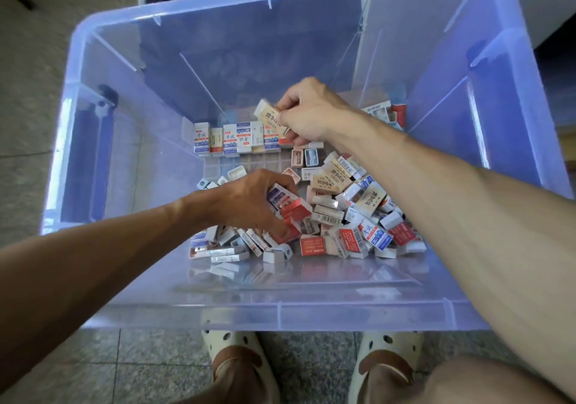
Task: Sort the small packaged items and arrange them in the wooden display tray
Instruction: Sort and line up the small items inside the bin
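Cream clogs (pixel 237 360) at bottom centre, planted just below the near wall of a clear blue bin (pixel 280 313). Mid-frame, left hand (pixel 249 204) curled round a clutch of red and white packets (pixel 288 205). Right of it, a loose heap of packets (pixel 349 213), mostly unsorted. Further up, right hand (pixel 307 112) pinching one beige packet (pixel 269 118) above a short standing row (pixel 230 138). No wooden tray visible anywhere. Judged early: one row begun, most of the pile left.
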